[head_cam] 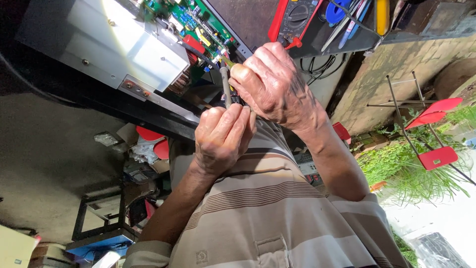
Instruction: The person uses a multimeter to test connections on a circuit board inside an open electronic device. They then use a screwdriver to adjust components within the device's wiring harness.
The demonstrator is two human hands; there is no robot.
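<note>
A slim grey probe-like tool [225,82] with a yellowish tip points up at a green circuit board [198,22]. My right hand [275,84] closes around the tool's upper part, thumb pressed beside the shaft. Just below, my left hand [223,136] pinches the lower end of the same tool with curled fingers. The two hands touch each other. The tip sits among small components at the board's lower edge, next to a red part. The part of the tool inside the hands is hidden.
A silver metal housing [124,44] is fixed beside the board. A red and black multimeter [295,20] with black leads sits above my right hand, with blue tools [337,12] next to it. My striped shirt [267,213] fills the bottom. Red folding chairs [436,134] stand by the grass.
</note>
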